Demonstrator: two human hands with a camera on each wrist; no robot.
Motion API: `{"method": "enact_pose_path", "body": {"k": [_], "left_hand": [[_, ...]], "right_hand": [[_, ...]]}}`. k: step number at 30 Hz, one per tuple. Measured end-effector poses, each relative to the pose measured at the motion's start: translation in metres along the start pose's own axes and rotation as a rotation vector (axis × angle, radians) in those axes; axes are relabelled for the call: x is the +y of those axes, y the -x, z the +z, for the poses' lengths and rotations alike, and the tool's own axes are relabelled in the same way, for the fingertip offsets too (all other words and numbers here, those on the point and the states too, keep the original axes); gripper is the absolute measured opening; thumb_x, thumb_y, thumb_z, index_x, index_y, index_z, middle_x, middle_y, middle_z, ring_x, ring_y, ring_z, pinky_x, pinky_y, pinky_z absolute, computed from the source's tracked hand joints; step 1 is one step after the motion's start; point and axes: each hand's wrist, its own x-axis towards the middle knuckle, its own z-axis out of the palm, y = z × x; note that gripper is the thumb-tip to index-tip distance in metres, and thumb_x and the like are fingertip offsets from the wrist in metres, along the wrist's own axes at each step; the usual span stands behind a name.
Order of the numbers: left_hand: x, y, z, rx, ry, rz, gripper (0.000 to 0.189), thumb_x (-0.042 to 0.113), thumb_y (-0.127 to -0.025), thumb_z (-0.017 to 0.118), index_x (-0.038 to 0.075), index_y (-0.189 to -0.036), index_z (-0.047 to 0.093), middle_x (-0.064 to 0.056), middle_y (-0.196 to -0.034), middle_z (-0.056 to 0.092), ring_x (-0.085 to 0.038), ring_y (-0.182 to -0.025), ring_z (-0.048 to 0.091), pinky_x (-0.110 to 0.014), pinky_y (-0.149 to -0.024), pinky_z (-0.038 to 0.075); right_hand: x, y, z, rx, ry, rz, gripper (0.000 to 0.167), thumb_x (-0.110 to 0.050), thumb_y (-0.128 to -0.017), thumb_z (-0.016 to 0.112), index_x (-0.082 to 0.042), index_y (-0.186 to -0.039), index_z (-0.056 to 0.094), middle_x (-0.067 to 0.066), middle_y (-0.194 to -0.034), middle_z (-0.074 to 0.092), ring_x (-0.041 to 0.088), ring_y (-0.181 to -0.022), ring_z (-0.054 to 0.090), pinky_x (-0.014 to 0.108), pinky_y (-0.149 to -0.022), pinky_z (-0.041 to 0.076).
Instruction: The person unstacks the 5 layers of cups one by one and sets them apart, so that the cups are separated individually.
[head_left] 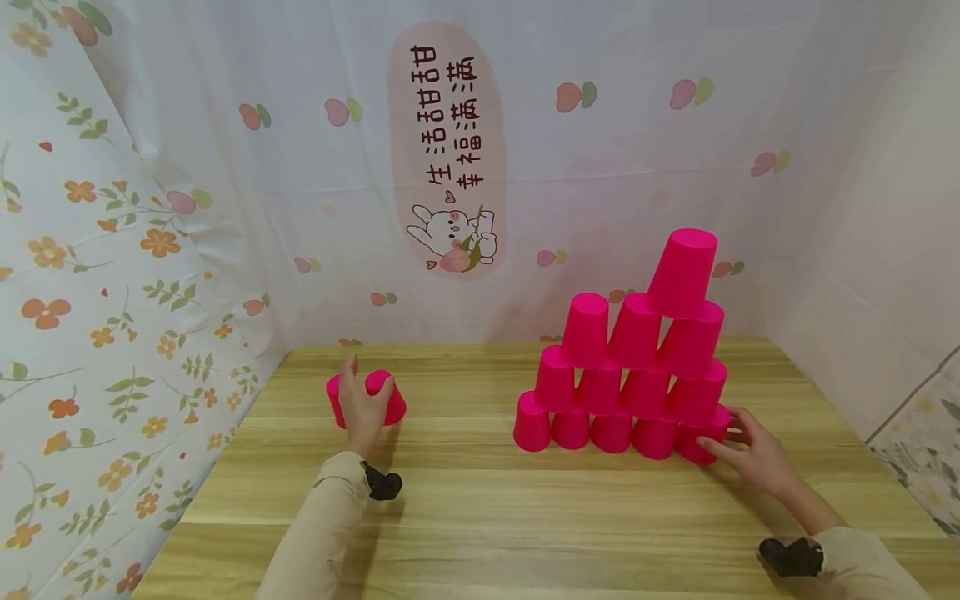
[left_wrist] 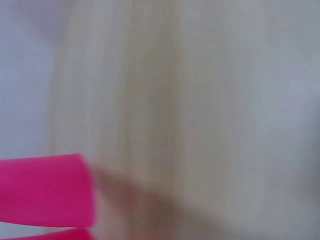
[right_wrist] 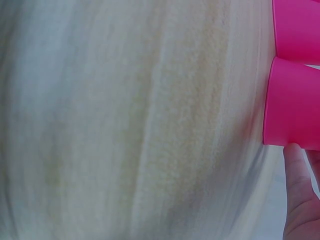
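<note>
A pyramid of several upturned pink cups (head_left: 637,375) stands on the wooden table (head_left: 487,517), right of centre. Its single top cup (head_left: 682,271) sits off to the right. My right hand (head_left: 738,442) holds the end cup (head_left: 701,442) at the right of the bottom row, thumb in front and fingers behind. In the right wrist view my thumb (right_wrist: 300,190) touches that cup (right_wrist: 292,105) at its rim. At the table's left, my left hand (head_left: 363,404) curls over two pink cups (head_left: 390,400) side by side. The left wrist view is blurred and shows a pink cup (left_wrist: 45,190).
Floral cloth (head_left: 112,317) hangs along the left side, and a white printed cloth (head_left: 450,150) with a rabbit picture covers the back. A pale wall (head_left: 885,250) closes the right side. Bare tabletop lies between the two hands.
</note>
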Motion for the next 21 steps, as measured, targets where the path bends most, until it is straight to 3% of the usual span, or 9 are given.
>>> {"method": "enact_pose_path", "body": {"k": [5,10,17,21], "left_hand": [[0.022,-0.016,0.003,-0.028,0.036,0.077,0.064,0.010,-0.075,0.069,-0.001,-0.129,0.036,-0.017,-0.129,0.040,-0.030,-0.120,0.035,-0.043,-0.098,0.030],[0.054,-0.024,0.019,-0.081,0.094,0.179,0.061,0.008,-0.076,0.069,-0.001,-0.127,0.038,-0.016,-0.127,0.042,-0.028,-0.118,0.036,-0.040,-0.098,0.030],[0.111,-0.023,0.053,-0.174,0.099,0.276,0.061,0.014,-0.075,0.069,0.000,-0.127,0.039,-0.014,-0.125,0.046,-0.024,-0.115,0.041,-0.036,-0.097,0.031],[0.144,-0.019,0.070,-0.225,0.153,0.311,0.059,0.014,-0.076,0.068,0.003,-0.126,0.040,-0.011,-0.123,0.047,-0.022,-0.114,0.042,-0.034,-0.096,0.032]], "right_hand": [[0.001,0.000,0.000,-0.002,-0.001,0.001,0.052,-0.020,-0.081,0.065,0.002,-0.121,0.039,0.028,-0.110,0.050,0.046,-0.093,0.052,0.022,-0.062,0.048],[0.001,0.000,0.000,-0.001,0.010,0.002,0.053,-0.020,-0.081,0.065,0.003,-0.121,0.039,0.029,-0.110,0.050,0.046,-0.093,0.053,0.025,-0.063,0.050],[0.000,0.000,0.001,-0.004,0.005,-0.006,0.053,-0.020,-0.080,0.065,0.003,-0.120,0.039,0.029,-0.109,0.050,0.046,-0.092,0.053,0.034,-0.065,0.051],[0.001,0.000,0.001,0.001,0.008,-0.009,0.052,-0.019,-0.080,0.065,0.003,-0.120,0.039,0.028,-0.109,0.051,0.045,-0.092,0.053,0.032,-0.065,0.051]]}}
